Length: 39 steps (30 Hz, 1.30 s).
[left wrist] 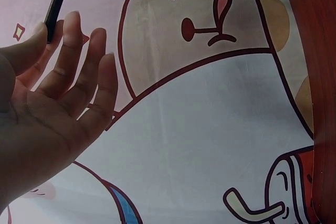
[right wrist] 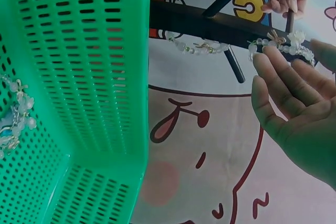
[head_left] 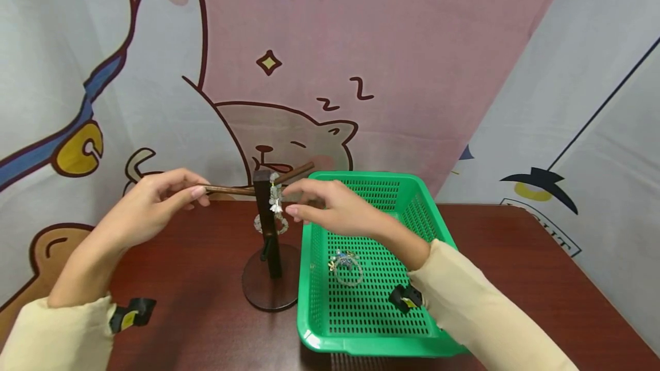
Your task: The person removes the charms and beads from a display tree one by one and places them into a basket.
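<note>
A dark wooden jewelry stand (head_left: 268, 228) with a round base stands upright on the table, left of the green basket. My left hand (head_left: 154, 205) pinches the left end of its upper rod (head_left: 229, 190) between thumb and fingertips. From the right end of the stand's top hangs a pale beaded bracelet (head_left: 275, 202) with a white flower charm. Beside it is my right hand (head_left: 340, 208), thumb and fingers spread apart, fingertips right at the beads. Lower on the stand hangs a second beaded bracelet (right wrist: 202, 47), partly behind the post in the head view.
The green perforated basket (head_left: 305, 279) sits close to the stand's right side, under my right forearm. Inside it lies a small cluster of beaded bracelets (head_left: 349, 273). Behind the red-brown table (head_left: 201, 302) hangs a cartoon-printed cloth (head_left: 412, 73).
</note>
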### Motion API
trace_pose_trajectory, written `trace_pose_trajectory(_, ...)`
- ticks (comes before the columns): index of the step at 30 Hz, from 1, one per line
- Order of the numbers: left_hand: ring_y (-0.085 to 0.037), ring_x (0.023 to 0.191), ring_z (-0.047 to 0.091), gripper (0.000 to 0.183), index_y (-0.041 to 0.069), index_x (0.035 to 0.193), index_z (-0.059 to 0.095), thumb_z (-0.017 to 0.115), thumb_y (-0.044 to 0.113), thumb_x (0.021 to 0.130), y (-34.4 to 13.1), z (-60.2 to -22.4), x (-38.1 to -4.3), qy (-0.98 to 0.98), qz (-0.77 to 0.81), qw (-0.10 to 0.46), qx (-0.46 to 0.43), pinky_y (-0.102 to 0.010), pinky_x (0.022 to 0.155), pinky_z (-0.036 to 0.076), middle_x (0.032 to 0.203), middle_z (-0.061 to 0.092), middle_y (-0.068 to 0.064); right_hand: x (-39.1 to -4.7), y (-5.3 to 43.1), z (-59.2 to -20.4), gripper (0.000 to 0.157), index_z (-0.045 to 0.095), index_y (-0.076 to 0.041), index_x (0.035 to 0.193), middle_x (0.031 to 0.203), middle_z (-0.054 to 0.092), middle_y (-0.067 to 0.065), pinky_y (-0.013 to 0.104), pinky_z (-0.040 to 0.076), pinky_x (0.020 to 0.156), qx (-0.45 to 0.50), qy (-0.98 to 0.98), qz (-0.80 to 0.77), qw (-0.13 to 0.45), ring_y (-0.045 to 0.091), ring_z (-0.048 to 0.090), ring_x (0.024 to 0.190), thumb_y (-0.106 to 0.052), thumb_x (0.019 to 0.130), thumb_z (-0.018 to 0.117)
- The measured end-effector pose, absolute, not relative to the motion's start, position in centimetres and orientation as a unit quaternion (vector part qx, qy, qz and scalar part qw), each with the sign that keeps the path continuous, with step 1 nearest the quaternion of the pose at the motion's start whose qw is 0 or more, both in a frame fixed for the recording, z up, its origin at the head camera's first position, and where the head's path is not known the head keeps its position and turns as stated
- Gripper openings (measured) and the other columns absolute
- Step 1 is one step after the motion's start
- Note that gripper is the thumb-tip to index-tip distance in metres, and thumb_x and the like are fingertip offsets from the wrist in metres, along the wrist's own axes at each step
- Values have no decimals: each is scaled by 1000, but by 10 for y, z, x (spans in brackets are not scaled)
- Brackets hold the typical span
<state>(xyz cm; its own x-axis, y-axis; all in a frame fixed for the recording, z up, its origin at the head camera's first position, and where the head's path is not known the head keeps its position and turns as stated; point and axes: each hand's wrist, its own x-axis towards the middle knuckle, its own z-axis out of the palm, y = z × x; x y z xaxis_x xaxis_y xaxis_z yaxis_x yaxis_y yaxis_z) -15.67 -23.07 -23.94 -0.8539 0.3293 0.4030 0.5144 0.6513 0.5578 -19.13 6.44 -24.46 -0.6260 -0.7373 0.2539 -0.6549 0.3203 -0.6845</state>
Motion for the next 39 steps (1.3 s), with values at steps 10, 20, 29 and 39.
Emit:
trace_pose_trajectory(10, -7, 73, 58, 10, 10, 97, 63, 54, 13, 93, -230, -238, -156, -900, -340, 138, -236, -19, 64, 45, 79, 64, 4, -190, 54, -243, 29, 55, -3, 117, 83, 66, 2, 26, 49, 65, -413, 814, -403, 63, 9, 60, 72, -19, 92, 56)
trace_pose_trajectory(20, -7, 72, 58, 10, 9, 96, 63, 54, 12, 93, -230, -238, -156, -896, -344, 140, -242, -18, 64, 45, 78, 63, 4, -188, 45, -243, 24, 57, -1, 109, 80, 66, 9, 25, 49, 59, -408, 815, -408, 51, 9, 59, 64, -18, 92, 57)
trace_pose_trajectory(29, -7, 72, 58, 10, 9, 96, 63, 54, 12, 93, -229, -239, -155, -896, -345, 138, -242, -17, 64, 45, 77, 63, 3, -186, 44, -246, 13, 57, -4, 99, 74, 65, 5, 25, 47, 56, -414, 810, -414, 24, 8, 58, 61, -15, 91, 57)
trace_pose_trajectory(39, -7, 71, 58, 9, 9, 95, 63, 54, 12, 93, -229, -239, -156, -896, -344, 141, -244, -19, 64, 45, 76, 63, 4, -187, 44, -248, 5, 55, -5, 95, 70, 64, 0, 25, 48, 55, -436, 792, -428, 4, 7, 57, 59, -9, 91, 56)
